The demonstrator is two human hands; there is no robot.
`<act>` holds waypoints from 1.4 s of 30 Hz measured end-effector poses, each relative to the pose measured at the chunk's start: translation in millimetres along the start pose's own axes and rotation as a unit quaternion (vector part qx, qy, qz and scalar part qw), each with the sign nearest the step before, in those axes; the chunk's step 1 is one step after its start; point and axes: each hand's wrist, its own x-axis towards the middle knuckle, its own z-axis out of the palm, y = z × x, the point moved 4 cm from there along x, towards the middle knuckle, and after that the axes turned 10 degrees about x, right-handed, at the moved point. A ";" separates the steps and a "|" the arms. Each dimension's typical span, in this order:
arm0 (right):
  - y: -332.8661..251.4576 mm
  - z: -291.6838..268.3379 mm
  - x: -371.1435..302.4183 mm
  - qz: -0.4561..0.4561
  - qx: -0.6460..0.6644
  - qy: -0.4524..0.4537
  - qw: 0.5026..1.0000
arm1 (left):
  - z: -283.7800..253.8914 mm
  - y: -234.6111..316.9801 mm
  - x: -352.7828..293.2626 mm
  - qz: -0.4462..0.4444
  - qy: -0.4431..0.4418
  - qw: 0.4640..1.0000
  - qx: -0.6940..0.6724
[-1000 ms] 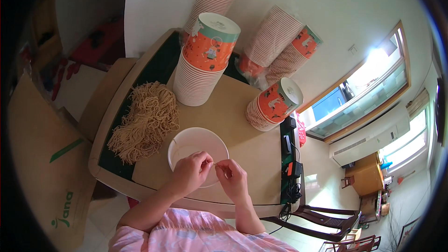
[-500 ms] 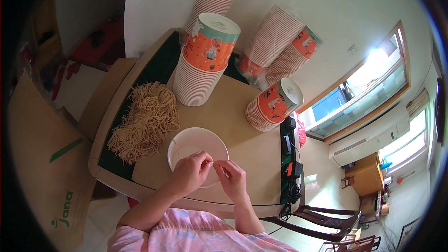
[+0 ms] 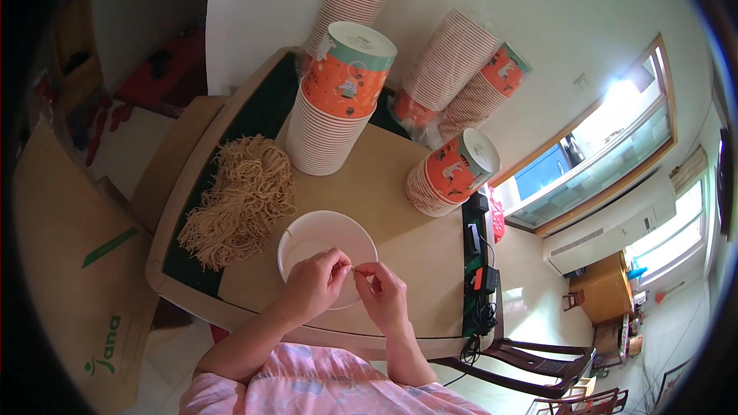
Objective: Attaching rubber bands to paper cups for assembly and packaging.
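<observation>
A white paper bucket [image 3: 296,224] stands upright near the table's front edge, its opening facing up. A short bit of beige cord shows at its left rim. Over the near right rim, my left hand [image 3: 317,284] and my right hand [image 3: 382,296] meet fingertip to fingertip, both pinched. Between them shows a small piece of thin beige cord [image 3: 353,268]; most of it is hidden by the fingers. Left of the bucket lies a heaped bundle of beige cords [image 3: 242,204].
A tall stack of paper buckets [image 3: 327,138] stands behind the cords, and a shorter stack [image 3: 442,184] at the right. Bagged stacks [image 3: 446,61] lean at the wall. A power strip [image 3: 473,238] with black cables lines the table's right edge; a cardboard box [image 3: 84,277] is at left.
My hands stay pinched together over the bucket's rim, with only slight finger movement. The stacks and the cord bundle have not moved.
</observation>
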 end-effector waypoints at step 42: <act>14.4 2.5 -6.0 0.033 0.067 0.013 0.997 | -1.6 4.6 2.3 -0.043 -0.034 0.998 -0.020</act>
